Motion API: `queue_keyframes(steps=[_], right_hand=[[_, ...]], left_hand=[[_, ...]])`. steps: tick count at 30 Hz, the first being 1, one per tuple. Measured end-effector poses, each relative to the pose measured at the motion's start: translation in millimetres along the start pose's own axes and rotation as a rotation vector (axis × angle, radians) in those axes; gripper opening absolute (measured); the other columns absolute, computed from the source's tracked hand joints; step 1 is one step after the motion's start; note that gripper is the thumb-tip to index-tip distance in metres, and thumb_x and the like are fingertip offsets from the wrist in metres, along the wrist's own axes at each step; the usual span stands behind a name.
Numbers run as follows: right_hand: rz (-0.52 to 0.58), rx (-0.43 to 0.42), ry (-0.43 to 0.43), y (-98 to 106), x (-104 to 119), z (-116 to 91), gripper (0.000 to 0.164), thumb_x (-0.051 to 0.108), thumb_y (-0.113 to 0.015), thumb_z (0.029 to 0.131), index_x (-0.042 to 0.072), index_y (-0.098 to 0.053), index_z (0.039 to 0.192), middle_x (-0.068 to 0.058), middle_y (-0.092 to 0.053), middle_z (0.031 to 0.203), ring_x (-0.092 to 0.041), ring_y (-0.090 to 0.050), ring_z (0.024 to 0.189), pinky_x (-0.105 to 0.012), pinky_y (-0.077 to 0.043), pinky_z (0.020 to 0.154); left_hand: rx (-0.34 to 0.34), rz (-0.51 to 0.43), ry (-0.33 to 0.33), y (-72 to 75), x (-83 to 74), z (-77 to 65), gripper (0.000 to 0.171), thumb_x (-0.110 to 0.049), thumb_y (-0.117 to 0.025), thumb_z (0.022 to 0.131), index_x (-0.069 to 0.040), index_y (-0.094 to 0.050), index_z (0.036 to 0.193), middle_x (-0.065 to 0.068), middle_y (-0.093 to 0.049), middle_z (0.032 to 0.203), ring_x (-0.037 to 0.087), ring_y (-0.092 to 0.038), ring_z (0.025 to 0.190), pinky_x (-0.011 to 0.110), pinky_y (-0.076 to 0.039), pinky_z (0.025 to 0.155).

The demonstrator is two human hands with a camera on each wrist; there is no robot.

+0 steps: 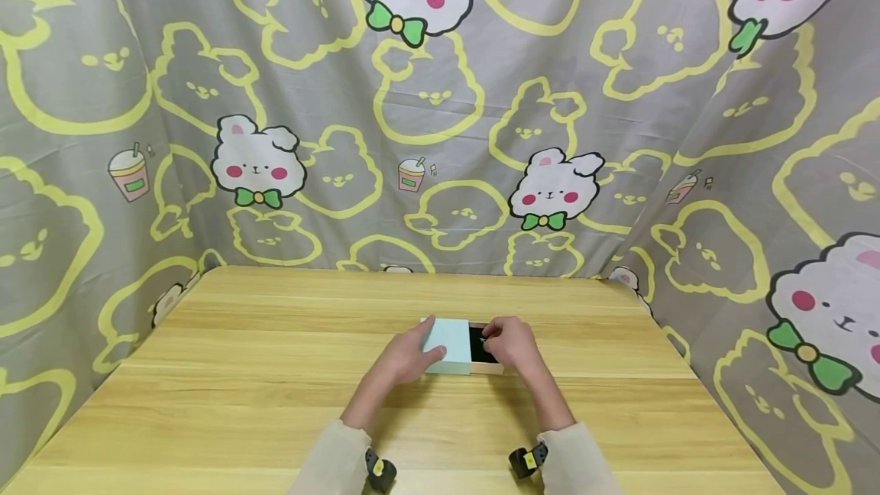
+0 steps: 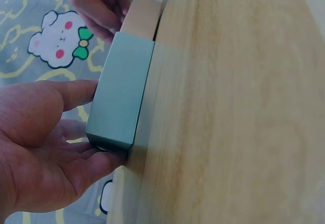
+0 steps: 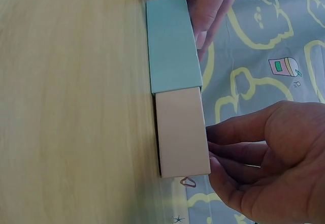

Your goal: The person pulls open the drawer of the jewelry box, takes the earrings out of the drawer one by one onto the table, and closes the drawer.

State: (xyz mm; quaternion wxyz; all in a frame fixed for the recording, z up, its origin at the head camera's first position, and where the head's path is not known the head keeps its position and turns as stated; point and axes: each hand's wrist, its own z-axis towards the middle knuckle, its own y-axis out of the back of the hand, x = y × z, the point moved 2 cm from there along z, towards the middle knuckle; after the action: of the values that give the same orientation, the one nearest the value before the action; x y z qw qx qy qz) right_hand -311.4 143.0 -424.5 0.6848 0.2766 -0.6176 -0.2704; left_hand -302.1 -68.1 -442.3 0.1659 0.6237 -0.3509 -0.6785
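Observation:
A drawer-style gift box lies on the table, its pale blue sleeve (image 1: 450,338) partly pulled off a pinkish-beige drawer (image 3: 183,132) with a black inside (image 1: 481,354). My left hand (image 1: 407,354) grips the sleeve's left end, thumb on top and other fingers around the end. Over the drawer, my right hand (image 1: 510,341) is bent down with its fingertips together at a small silvery piece (image 1: 483,340) inside. That piece is too small to identify, and the drawer wall hides the fingertips in the right wrist view. A ribbon loop (image 3: 188,182) sticks out at the drawer's end.
The box lies on a light wood-grain table (image 1: 275,357). A grey curtain (image 1: 454,143) printed with rabbits and yellow outlines hangs behind it and along both sides. Each sleeved wrist carries a small black camera (image 1: 380,472).

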Motion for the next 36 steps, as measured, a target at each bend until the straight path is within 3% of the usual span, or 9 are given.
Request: queue_keyframes(steps=[12, 19, 30, 36], right_hand=[[-0.053, 0.026, 0.022, -1.2, 2.8, -1.6, 0.024, -0.001, -0.069, 0.080, 0.000, -0.077, 0.103, -0.009, -0.076, 0.092, -0.019, -0.065, 0.077, -0.031, -0.053, 0.065], [-0.081, 0.049, 0.019, -3.0, 2.8, -1.3, 0.029, 0.000, -0.068, 0.080, 0.001, -0.078, 0.107, -0.014, -0.076, 0.104, -0.019, -0.058, 0.074, -0.027, -0.046, 0.060], [-0.085, 0.041, 0.028, -4.0, 1.6, -1.0, 0.022, 0.001, -0.070, 0.082, 0.001, -0.077, 0.103, -0.010, -0.075, 0.095, -0.021, -0.064, 0.081, -0.033, -0.054, 0.067], [-0.062, 0.039, 0.017, -3.2, 2.3, -2.0, 0.017, 0.000, -0.069, 0.083, 0.000, -0.075, 0.100, -0.008, -0.073, 0.091, -0.020, -0.062, 0.077, -0.032, -0.053, 0.066]], left_hand=[[0.002, -0.002, 0.006, 0.6, 0.3, -0.3, 0.071, -0.035, -0.062, 0.101, -0.007, -0.032, 0.159, 0.020, -0.042, 0.158, 0.042, -0.039, 0.146, 0.058, -0.035, 0.118], [0.005, -0.007, 0.009, 1.0, 0.4, 0.0, 0.071, -0.035, -0.062, 0.102, -0.008, -0.032, 0.160, 0.021, -0.042, 0.158, 0.042, -0.039, 0.146, 0.058, -0.035, 0.118], [0.006, -0.016, 0.013, 0.6, -0.5, -1.2, 0.070, -0.034, -0.062, 0.102, -0.008, -0.032, 0.159, 0.021, -0.042, 0.158, 0.042, -0.039, 0.146, 0.058, -0.036, 0.118], [0.008, -0.016, 0.011, 1.6, -1.8, -1.2, 0.070, -0.034, -0.061, 0.102, -0.007, -0.032, 0.159, 0.021, -0.042, 0.158, 0.042, -0.039, 0.146, 0.058, -0.036, 0.118]])
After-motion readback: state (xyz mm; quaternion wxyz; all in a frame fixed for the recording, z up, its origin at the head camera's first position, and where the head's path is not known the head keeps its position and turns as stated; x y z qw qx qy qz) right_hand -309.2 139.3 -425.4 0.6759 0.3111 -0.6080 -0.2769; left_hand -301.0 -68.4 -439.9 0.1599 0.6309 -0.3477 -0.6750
